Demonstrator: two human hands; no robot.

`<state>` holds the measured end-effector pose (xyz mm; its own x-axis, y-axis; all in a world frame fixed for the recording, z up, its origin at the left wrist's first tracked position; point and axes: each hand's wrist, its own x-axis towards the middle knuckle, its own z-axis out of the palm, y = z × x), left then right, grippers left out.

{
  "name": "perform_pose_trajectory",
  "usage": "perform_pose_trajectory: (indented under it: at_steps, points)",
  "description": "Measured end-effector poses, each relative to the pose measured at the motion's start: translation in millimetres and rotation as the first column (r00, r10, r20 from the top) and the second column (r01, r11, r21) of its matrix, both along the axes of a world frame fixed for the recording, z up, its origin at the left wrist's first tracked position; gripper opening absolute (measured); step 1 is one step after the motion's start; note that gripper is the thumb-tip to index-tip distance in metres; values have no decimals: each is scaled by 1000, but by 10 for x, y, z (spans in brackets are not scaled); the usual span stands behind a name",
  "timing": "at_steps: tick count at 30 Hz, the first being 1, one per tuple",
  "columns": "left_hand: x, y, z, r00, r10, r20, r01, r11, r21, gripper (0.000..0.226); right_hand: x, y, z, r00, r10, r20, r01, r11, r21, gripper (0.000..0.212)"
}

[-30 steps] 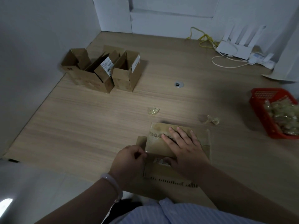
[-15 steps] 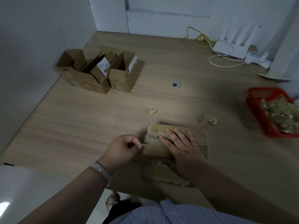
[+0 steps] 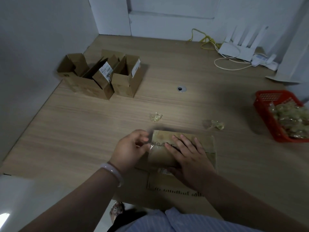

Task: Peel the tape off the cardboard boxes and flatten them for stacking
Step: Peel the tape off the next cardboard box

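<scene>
Your left hand (image 3: 132,148) pinched the tape (image 3: 151,146) while your right hand (image 3: 189,155) pressed straight fingers (image 3: 179,143) on the flattened box (image 3: 207,144).

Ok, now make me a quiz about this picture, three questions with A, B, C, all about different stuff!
1. Where is the red basket?
A. at the table's right edge
B. between the open boxes
C. under the hands

2. How many crumpled tape wads lie loose on the table?
A. none
B. two
C. six

3. What is the right hand doing?
A. lying flat on the box
B. lifting the basket
C. making a fist in the air

Answers:
1 A: the red basket sits far right on the table.
2 B: one tape wad and a second tape wad lie beyond the box.
3 A: the right hand presses the box with straight fingers, while the left hand pinches its tape strip.
</scene>
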<state>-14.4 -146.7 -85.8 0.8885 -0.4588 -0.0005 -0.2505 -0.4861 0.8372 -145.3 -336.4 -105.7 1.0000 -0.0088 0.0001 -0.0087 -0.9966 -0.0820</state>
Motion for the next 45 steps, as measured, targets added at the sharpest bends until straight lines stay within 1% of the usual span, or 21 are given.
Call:
perform_pose_trajectory:
  at_steps: [3,6,9,11,13,16,18,21,24,25,27,28,30,32,33,36,39,40,42,43,45]
  points:
    - [14,53,-20,989,-147,4,145,982,119,23,0,0,3,1000,1,3,-1,1000,0,73]
    - [30,134,-2,966,-258,27,249,950,191,21,-3,0,9,1000,2,10,-2,1000,7,72]
    - [42,138,37,944,-320,77,293,925,244,18,-3,5,13,1000,5,9,-5,1000,2,73]
    - [47,111,43,946,-314,77,284,921,267,12,-6,3,18,1000,5,4,-5,1000,3,73]
    - [51,93,24,966,-257,41,241,942,234,17,-8,-1,25,1000,5,0,-5,1000,3,73]
    - [101,86,-26,996,-86,-24,88,990,111,27,-14,-3,24,1000,19,-4,-19,1000,-1,73]
    - [106,51,-64,999,-41,-29,43,997,61,27,-19,-2,23,1000,28,-3,-28,1000,-1,73]
    - [10,-66,-158,993,105,-59,-107,993,-38,25,-22,-4,31,1000,22,-4,-22,1000,-1,73]
    - [-106,-139,-235,955,271,-118,-284,952,-111,21,-15,-4,35,999,28,-16,-28,1000,-4,73]
    - [-114,-135,-222,964,254,-75,-260,961,-92,19,-13,-6,36,999,29,-20,-29,1000,-4,74]
    - [-103,-71,-143,989,64,135,-63,998,-12,11,-9,-7,41,999,27,-22,-27,1000,-2,74]
    - [-99,-26,-86,962,-77,261,67,997,45,7,-8,-4,46,999,25,-24,-25,1000,-2,75]
    - [-103,70,-12,835,-346,428,277,936,217,13,-10,0,48,1000,21,-21,-21,1000,4,75]
    - [-147,134,4,746,-471,470,323,874,364,20,-13,2,43,1000,25,-13,-25,1000,14,75]
    - [-177,141,16,744,-474,471,310,869,386,21,-17,3,39,999,32,-8,-32,999,20,75]
    - [-196,90,52,832,-364,418,222,910,350,29,-29,-2,29,999,52,4,-52,998,39,73]
    - [-83,69,-11,941,-119,315,59,979,195,14,-36,-10,29,999,45,-2,-45,997,56,69]
    - [-27,63,-49,971,-43,235,14,992,125,9,-41,-8,27,999,42,-3,-42,997,60,66]
    - [79,23,-114,999,36,40,-37,999,19,15,-56,0,16,999,44,-3,-44,997,69,63]
    - [133,-21,-144,994,50,-92,-50,999,3,16,-66,4,12,999,47,-1,-47,996,72,62]
    - [208,-141,-196,927,48,-372,-39,999,31,16,-80,12,18,999,52,0,-51,996,74,61]
